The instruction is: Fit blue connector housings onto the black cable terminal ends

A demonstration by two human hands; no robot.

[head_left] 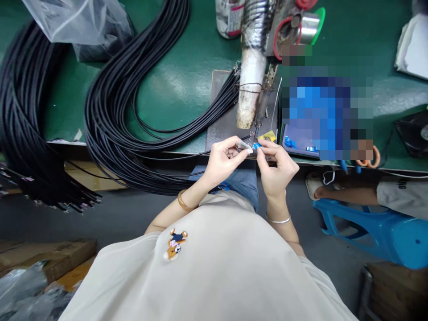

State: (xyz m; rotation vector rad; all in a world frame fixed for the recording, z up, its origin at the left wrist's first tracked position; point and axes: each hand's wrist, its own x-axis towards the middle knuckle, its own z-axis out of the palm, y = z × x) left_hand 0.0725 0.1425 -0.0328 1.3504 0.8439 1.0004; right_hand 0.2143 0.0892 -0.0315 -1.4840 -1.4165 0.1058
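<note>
My left hand [221,161] is closed in a pinch on a small silvery-white part [244,146], whose exact kind I cannot make out. Close to it, my right hand [277,166] pinches a small blue part [256,146] between thumb and fingertips. The two parts meet or nearly meet at the table's front edge. Just beyond the fingers lies a yellow pad [267,136]. A black cable end with bare wires [249,136] shows behind the left fingertips. Above both hands hangs a duct wrapped in white and silver tape [249,89].
Bundles of black cable [110,98] cover the table's left side. A solder spool [309,27] and jar [230,18] stand at the back. Right of my hands are a tray with blue pieces [301,149] and orange-handled scissors [376,157]. A blue stool [384,232] and a person's leg [354,195] are lower right.
</note>
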